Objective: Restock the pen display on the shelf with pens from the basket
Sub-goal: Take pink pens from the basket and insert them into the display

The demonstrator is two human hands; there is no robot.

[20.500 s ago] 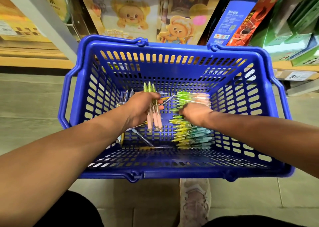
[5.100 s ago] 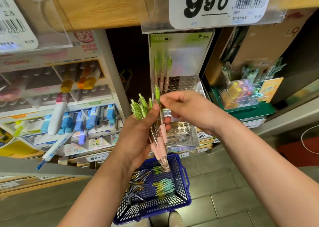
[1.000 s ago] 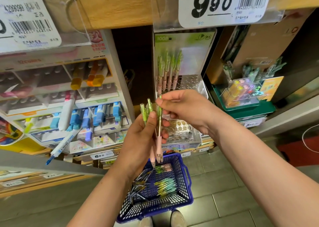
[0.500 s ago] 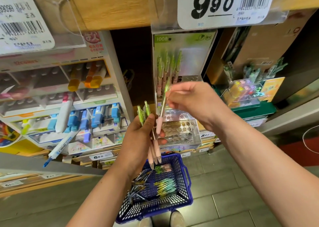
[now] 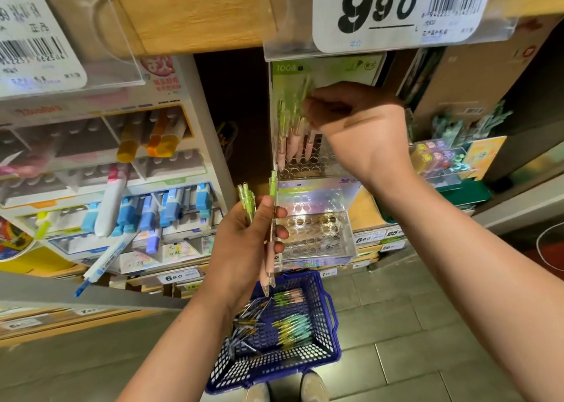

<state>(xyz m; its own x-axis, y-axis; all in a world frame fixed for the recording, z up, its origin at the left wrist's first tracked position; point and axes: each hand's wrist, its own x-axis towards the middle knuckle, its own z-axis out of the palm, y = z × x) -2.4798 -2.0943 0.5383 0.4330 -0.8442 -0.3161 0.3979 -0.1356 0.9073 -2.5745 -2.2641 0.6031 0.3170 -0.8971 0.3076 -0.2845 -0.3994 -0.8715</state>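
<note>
1 pen (image 5: pixel 300 104), pinched in right hand (image 5: pixel 357 133), now up at pen display (image 5: pixel 308 169), away from bunch (image 5: pixel 272 194) gripped in left hand (image 5: pixel 244 249)

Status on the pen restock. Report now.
Left hand holds spare pens. Right hand pinches one pen at the display rack, most holes empty. More pens in basket. Nothing blocking.

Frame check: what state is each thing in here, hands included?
left hand: grips a few pens, upright.
right hand: pinches one pen at the display; blurred.
pen display: partly filled, front holes open.
lower clear rack: holes empty.
basket: on the floor, loose pens inside.
</note>
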